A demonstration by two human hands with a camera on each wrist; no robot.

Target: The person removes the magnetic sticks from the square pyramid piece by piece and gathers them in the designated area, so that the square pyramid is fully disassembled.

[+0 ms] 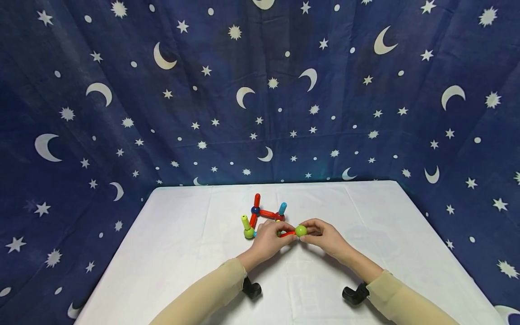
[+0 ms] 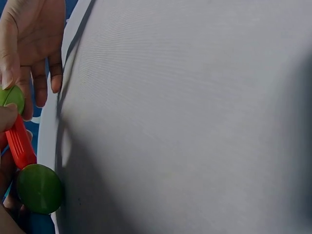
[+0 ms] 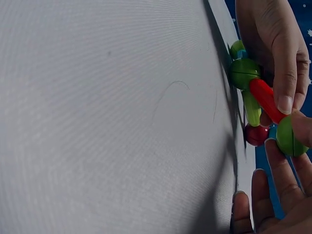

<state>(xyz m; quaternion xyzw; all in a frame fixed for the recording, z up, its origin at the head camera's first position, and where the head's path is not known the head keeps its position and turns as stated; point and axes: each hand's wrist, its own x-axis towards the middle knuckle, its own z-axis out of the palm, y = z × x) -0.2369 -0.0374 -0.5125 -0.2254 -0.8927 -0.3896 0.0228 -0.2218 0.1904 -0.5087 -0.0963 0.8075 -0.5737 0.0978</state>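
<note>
A stick-and-ball building set stands on the table, made of coloured rods joined by balls. My left hand (image 1: 270, 237) pinches a red rod (image 3: 265, 100) that leads off a green ball (image 2: 40, 189). At that rod's other end my right hand (image 1: 328, 238) holds a light green ball (image 1: 301, 230) between thumb and fingers; ball and rod appear to touch. Behind the left hand, red rods (image 1: 267, 214) link a dark blue ball (image 1: 255, 210) and a red ball (image 1: 280, 217). The left hand hides part of the frame's near side.
An upright red rod (image 1: 257, 200), a blue rod (image 1: 283, 208) and a yellow-green rod (image 1: 245, 221) stick up from the structure's corners. White cloth covers the table (image 1: 195, 271). A dark blue curtain (image 1: 227, 113) with moons and stars hangs behind and at the sides.
</note>
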